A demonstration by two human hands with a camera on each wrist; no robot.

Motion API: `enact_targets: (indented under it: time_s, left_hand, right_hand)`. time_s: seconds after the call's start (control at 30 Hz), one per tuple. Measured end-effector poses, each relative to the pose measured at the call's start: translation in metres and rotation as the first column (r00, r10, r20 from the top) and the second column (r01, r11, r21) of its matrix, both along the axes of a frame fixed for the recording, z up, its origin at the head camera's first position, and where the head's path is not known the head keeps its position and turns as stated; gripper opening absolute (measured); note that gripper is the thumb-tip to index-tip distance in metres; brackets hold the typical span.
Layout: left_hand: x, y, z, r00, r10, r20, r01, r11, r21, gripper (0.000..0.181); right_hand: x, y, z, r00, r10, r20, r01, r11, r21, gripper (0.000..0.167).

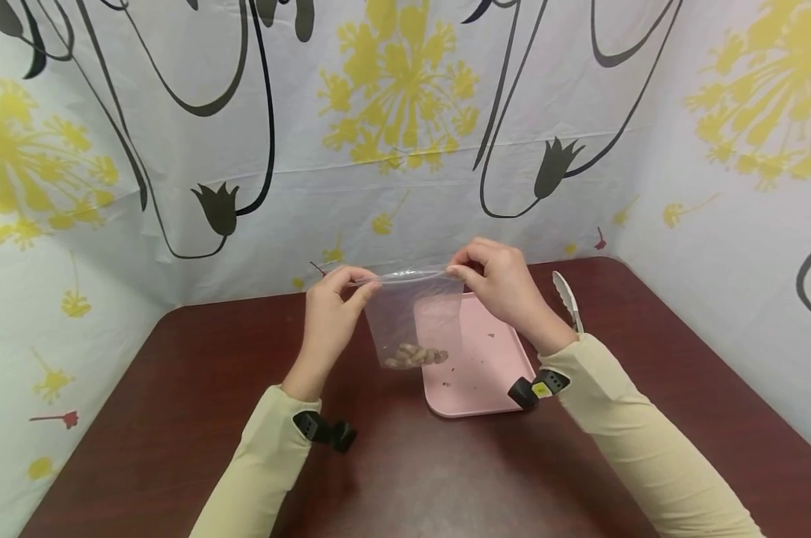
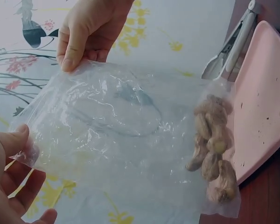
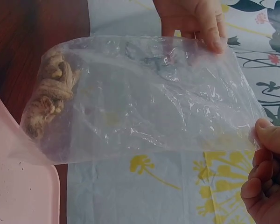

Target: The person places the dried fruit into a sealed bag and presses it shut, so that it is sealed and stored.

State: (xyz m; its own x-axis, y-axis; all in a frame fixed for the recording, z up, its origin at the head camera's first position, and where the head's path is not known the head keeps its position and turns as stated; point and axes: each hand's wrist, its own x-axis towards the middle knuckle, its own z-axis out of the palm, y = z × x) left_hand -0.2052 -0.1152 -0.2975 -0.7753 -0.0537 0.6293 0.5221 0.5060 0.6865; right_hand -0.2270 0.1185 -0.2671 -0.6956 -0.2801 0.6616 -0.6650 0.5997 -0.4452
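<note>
A clear plastic zip bag hangs upright above the table, held by its top edge between both hands. Several unshelled peanuts lie along its bottom; in the left wrist view the peanuts show their ridged shells. My left hand pinches the left top corner between thumb and fingers. At the right top corner my right hand pinches the bag the same way. Behind and to the right of the bag lies a pink tray with small dark crumbs on it, partly seen through the plastic.
Metal tongs lie beside the tray's far right side, partly hidden by the right forearm in the head view. The dark red table meets a white patterned cloth at its back and sides.
</note>
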Motion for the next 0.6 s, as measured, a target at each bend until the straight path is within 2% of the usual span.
enact_targets:
  time_s: [0.23,0.43,0.6]
  left_hand:
    - [-0.0029,0.0013,0.0014,1.0,0.014,-0.006,-0.014,0.997,0.073,0.009]
    - [-0.0019,0.0007,0.0064,0.998,0.045,-0.037,-0.042,0.996,0.076,0.008]
    - [-0.001,-0.0019,0.0097,0.997,0.066,-0.04,-0.062,0.994,0.092,0.009]
  right_hand:
    - [-0.0004,-0.0006,-0.0014,0.999,-0.013,0.034,0.012,1.0,0.005,0.006]
    - [0.0004,0.0005,-0.003,0.998,-0.01,0.054,0.01,1.0,0.002,0.005]
    - [-0.0012,0.0064,-0.0093,0.994,-0.032,0.107,0.031,0.999,0.013,0.008]
